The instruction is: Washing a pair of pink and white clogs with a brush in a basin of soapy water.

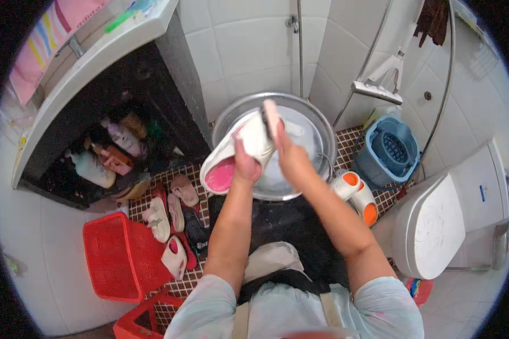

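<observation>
My left hand grips a white slipper with a pink insole by its opening, tilted above a round metal basin. In my right hand is a pink-backed scrubbing brush, its dark bristles against the slipper's upper. Whitish water lies in the basin. Just right of the basin, a pair of white slippers with orange insoles rests on the tiled floor.
Several slippers and sandals lie at left, beside a tipped red plastic basket. A blue mop bucket and a toilet stand at right. Bottles are under the counter; a sponge mop leans nearby.
</observation>
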Available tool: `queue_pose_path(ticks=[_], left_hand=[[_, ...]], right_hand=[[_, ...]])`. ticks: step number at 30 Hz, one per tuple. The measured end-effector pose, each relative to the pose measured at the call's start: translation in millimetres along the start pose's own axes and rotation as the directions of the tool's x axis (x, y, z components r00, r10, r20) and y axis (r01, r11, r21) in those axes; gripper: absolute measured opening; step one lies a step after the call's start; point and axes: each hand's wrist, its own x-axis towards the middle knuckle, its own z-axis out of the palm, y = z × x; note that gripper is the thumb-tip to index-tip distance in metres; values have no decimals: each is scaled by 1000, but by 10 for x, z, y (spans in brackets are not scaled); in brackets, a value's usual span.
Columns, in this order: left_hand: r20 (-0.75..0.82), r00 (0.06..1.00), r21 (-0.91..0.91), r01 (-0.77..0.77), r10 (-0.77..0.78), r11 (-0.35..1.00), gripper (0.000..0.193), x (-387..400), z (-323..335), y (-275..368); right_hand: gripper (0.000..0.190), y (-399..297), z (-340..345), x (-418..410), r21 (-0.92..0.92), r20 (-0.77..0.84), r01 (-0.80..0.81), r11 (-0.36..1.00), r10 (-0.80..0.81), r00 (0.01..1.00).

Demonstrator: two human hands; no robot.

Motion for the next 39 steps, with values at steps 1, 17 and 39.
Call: queue_pose_path(ticks=[1,17,39], left_hand=[[40,999,-55,23,-21,998,72,-1,-38,92],[126,990,-16,64,-62,998,83,-103,178,113],[8,999,12,37,-37,999,73,-105,-64,243]], right_hand=[[54,-95,38,-76,-57,96,5,998,0,995],[63,-118,-215,151,-64,34,-4,998,6,999],[66,-350,-57,-406,25,230,227,974,-227,946]])
